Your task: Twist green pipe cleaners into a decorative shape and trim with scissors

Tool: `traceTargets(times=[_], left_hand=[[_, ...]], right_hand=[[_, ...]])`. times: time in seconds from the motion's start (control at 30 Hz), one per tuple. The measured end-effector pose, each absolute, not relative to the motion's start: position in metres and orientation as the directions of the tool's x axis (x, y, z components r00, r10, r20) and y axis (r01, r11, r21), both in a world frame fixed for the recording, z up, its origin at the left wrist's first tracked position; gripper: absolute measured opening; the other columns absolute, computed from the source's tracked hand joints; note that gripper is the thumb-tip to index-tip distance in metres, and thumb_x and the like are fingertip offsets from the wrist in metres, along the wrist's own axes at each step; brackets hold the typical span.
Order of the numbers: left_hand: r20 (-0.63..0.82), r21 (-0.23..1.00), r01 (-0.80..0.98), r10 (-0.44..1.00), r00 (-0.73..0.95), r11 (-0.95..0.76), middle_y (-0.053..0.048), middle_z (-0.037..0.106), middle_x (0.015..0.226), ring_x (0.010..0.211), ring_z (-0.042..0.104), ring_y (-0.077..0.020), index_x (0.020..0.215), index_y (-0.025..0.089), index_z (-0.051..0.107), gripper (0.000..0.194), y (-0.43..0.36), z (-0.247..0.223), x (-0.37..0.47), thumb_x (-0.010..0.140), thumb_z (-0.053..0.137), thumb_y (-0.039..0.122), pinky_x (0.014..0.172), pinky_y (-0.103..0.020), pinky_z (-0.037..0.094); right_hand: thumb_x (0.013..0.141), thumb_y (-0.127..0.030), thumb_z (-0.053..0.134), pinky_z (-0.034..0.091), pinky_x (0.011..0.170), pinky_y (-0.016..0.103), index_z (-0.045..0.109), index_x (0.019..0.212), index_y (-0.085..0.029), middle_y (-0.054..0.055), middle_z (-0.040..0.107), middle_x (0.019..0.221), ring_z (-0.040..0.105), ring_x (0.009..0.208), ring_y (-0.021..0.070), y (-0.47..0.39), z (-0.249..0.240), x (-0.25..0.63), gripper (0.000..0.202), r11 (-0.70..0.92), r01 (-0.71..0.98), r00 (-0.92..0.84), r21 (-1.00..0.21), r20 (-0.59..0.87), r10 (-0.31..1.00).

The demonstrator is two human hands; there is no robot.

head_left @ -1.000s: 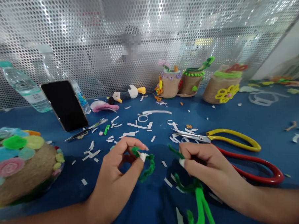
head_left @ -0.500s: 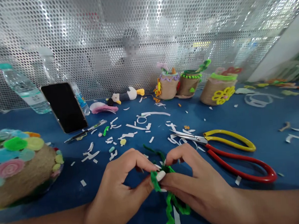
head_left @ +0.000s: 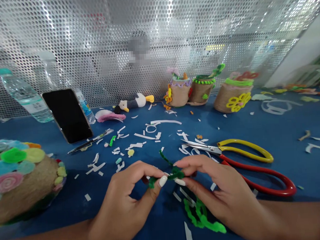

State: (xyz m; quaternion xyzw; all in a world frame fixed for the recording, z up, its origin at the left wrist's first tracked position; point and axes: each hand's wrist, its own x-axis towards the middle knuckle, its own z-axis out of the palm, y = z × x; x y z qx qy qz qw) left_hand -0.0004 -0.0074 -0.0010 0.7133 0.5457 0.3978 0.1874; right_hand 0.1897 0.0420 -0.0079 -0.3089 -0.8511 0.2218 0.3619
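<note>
A fuzzy green pipe cleaner (head_left: pixel 175 174) stretches between both sets of fingertips, one thin end sticking up to the left. Thumb and index finger of my left hand (head_left: pixel 131 199) pinch its left part. My right hand (head_left: pixel 218 195) pinches the looped middle part between thumb and fingers. Below and beside the right hand, brighter green fuzzy loops (head_left: pixel 204 220) hang or lie over the blue table; whether they join the held piece is hidden. Scissors (head_left: pixel 216 149) with one yellow and one red handle lie open just beyond the right hand.
Around the blue table (head_left: pixel 118 127) lie white paper scraps and a pen (head_left: pixel 90 141). At left are a decorated round object (head_left: pixel 32 182), a leaning phone (head_left: pixel 67 115) and bottles (head_left: pixel 29 99). Twine-wrapped jars (head_left: pixel 234 95) stand before a perforated metal panel (head_left: pixel 92 38).
The hands have turned the green piece and now hold it stretched sideways. Its bright green loops have swung to the right, under the right hand.
</note>
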Motion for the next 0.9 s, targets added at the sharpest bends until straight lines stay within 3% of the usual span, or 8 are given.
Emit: traceTargets(times=[0.2, 0.3, 0.4, 0.5, 0.6, 0.73, 0.8, 0.9], left_hand=[[0.529, 0.532, 0.673, 0.823, 0.209, -0.513, 0.003, 0.066, 0.076, 0.072, 0.062, -0.0082, 0.078, 0.018, 0.06, 0.017, 0.002, 0.0, -0.013, 0.079, 0.051, 0.004, 0.066, -0.017, 0.048], [0.694, 0.181, 0.673, 0.578, 0.429, -0.717, -0.002, 0.067, 0.081, 0.077, 0.06, -0.0129, 0.082, 0.014, 0.06, 0.02, 0.003, 0.003, -0.022, 0.079, 0.048, -0.001, 0.069, -0.025, 0.049], [0.733, -0.243, 0.652, 0.304, 0.608, -0.719, -0.006, 0.069, 0.087, 0.083, 0.06, -0.0185, 0.081, 0.013, 0.062, 0.014, 0.005, 0.008, -0.033, 0.082, 0.05, 0.004, 0.07, -0.032, 0.048], [0.691, -0.408, 0.621, 0.218, 0.689, -0.67, -0.005, 0.069, 0.087, 0.086, 0.06, -0.0194, 0.082, 0.014, 0.063, 0.012, 0.008, 0.013, -0.038, 0.079, 0.055, 0.005, 0.071, -0.033, 0.049], [0.631, -0.157, 0.694, 0.469, 0.618, -0.703, -0.003, 0.068, 0.086, 0.082, 0.062, -0.0185, 0.093, 0.017, 0.061, 0.016, 0.007, 0.018, -0.032, 0.08, 0.054, 0.012, 0.072, -0.032, 0.051], [0.342, 0.479, 0.717, 0.86, 0.378, -0.506, -0.004, 0.067, 0.099, 0.087, 0.064, -0.0188, 0.114, 0.019, 0.052, 0.043, -0.005, 0.028, -0.016, 0.075, 0.062, 0.033, 0.074, -0.029, 0.054], [0.084, 0.71, 0.603, 0.895, 0.439, -0.363, -0.002, 0.067, 0.1, 0.087, 0.065, -0.016, 0.118, 0.023, 0.051, 0.041, -0.011, 0.034, -0.013, 0.079, 0.058, 0.034, 0.072, -0.025, 0.055], [-0.134, 0.851, 0.466, 0.757, 0.639, -0.242, -0.001, 0.064, 0.107, 0.092, 0.063, -0.0164, 0.125, 0.026, 0.046, 0.061, -0.012, 0.041, -0.016, 0.069, 0.069, 0.028, 0.082, -0.026, 0.051]], right_hand=[[0.084, -0.008, 0.044, 0.043, 0.064, 0.02, 0.055, 0.091, -0.022, -0.002, 0.059, 0.076, 0.055, 0.069, 0.0095, 0.048, 0.004, 0.19, 0.019, 0.605, 0.332, -0.651, -0.724, 0.288, 0.702], [0.083, -0.014, 0.049, 0.042, 0.058, 0.019, 0.052, 0.085, -0.019, -0.002, 0.059, 0.071, 0.054, 0.064, 0.0093, 0.051, 0.021, 0.188, 0.006, 0.312, 0.282, -0.692, -0.907, 0.032, 0.721], [0.085, -0.022, 0.051, 0.044, 0.055, 0.018, 0.048, 0.084, -0.017, -0.002, 0.059, 0.067, 0.057, 0.061, 0.0092, 0.052, 0.034, 0.189, 0.006, 0.066, 0.207, -0.77, -0.976, -0.121, 0.626], [0.088, -0.017, 0.044, 0.046, 0.056, 0.019, 0.048, 0.088, -0.019, 0.0, 0.062, 0.074, 0.059, 0.065, 0.0104, 0.052, 0.037, 0.192, 0.005, 0.538, 0.299, -0.776, -0.788, 0.127, 0.618], [0.09, -0.012, 0.037, 0.048, 0.066, 0.027, 0.052, 0.102, -0.02, 0.005, 0.064, 0.09, 0.06, 0.077, 0.0153, 0.052, 0.032, 0.196, 0.021, 0.921, 0.331, -0.808, -0.205, 0.443, 0.389], [0.092, -0.012, 0.028, 0.047, 0.065, 0.031, 0.06, 0.098, -0.015, 0.006, 0.067, 0.075, 0.059, 0.068, 0.0174, 0.052, 0.029, 0.197, 0.033, 0.975, 0.096, -0.898, 0.201, 0.441, -0.002], [0.09, -0.008, 0.022, 0.046, 0.071, 0.032, 0.064, 0.092, -0.012, 0.008, 0.069, 0.077, 0.059, 0.071, 0.0179, 0.05, 0.029, 0.197, 0.042, 0.918, 0.038, -0.907, 0.396, 0.399, -0.134], [0.087, -0.008, 0.025, 0.045, 0.073, 0.03, 0.067, 0.082, -0.015, 0.008, 0.07, 0.079, 0.06, 0.077, 0.0182, 0.048, 0.032, 0.197, 0.043, 0.852, 0.026, -0.908, 0.523, 0.37, -0.199]])
